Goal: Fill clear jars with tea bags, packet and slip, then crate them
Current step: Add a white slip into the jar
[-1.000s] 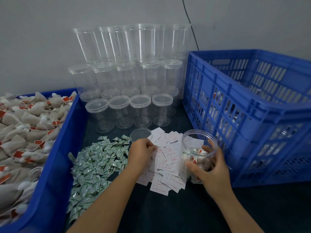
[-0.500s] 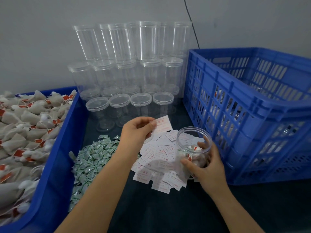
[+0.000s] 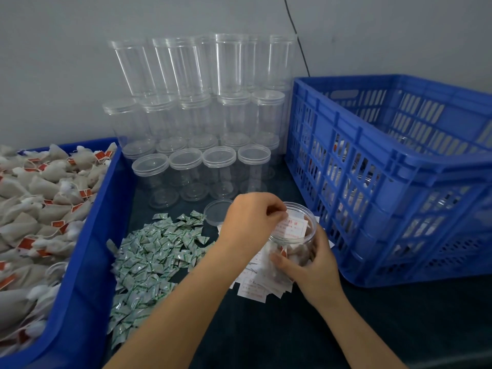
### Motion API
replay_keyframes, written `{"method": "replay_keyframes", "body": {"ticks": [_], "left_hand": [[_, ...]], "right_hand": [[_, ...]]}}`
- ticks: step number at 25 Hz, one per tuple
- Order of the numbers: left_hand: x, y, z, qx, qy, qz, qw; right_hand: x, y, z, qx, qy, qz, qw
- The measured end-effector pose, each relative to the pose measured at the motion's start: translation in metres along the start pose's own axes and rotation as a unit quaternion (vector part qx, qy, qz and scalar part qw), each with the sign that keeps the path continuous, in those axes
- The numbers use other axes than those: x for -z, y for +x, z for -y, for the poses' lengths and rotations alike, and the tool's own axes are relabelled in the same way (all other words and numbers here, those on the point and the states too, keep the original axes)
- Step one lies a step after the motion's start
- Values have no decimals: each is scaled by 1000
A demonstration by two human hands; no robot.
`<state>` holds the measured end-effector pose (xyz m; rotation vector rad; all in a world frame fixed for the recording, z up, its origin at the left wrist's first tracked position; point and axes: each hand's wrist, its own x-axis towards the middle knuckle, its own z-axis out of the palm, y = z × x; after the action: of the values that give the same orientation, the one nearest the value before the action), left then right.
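At centre, near edge of the desk (image 3: 266,336): open jar (image 3: 295,241) stood tilted.
Right hand (image 3: 314,267): grip curled round the jar.
Left hand (image 3: 250,222): grip pinched a slip (image 3: 291,227) at the jar's mouth.
Far right: blue crate (image 3: 399,166).
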<state>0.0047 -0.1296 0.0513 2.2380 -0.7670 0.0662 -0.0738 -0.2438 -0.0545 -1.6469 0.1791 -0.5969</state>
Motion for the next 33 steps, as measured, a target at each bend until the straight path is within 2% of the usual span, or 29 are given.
{"method": "replay_keyframes", "body": {"ticks": [4, 11, 13, 15, 16, 18, 20, 21, 23, 28, 33], "left_hand": [[-5, 2, 1, -26, 111, -2, 994], [-6, 4, 11, -77, 143, -25, 986], [-10, 5, 17, -67, 87, -54, 993], [-15, -3, 31, -4, -61, -82, 995], [-18, -11, 41, 21, -133, -68, 989], [-30, -31, 60, 23, -212, 39, 976], [-43, -42, 73, 1, -248, 146, 958], [-50, -44, 76, -11, -257, 163, 952], [-60, -42, 74, -13, -280, 149, 948], [-70, -35, 67, -13, -297, 112, 948], [-56, -39, 61, -22, -290, 101, 952]], "right_hand": [[1, -1, -1, 2, -9, 6, 1000], [1, -1, -1, -24, -15, 24, 999], [2, 0, -1, -44, -20, 26, 998], [5, 1, 3, -66, -68, 35, 995], [8, 2, 7, -72, -95, 48, 992], [15, 4, 14, -79, -136, 82, 984], [24, 7, 21, -93, -166, 108, 976], [28, 10, 26, -98, -181, 113, 972], [37, 19, 39, -92, -230, 134, 959], [34, 55, 87, -81, -417, 274, 863], [11, 77, 139, -75, -581, 376, 718]]}}
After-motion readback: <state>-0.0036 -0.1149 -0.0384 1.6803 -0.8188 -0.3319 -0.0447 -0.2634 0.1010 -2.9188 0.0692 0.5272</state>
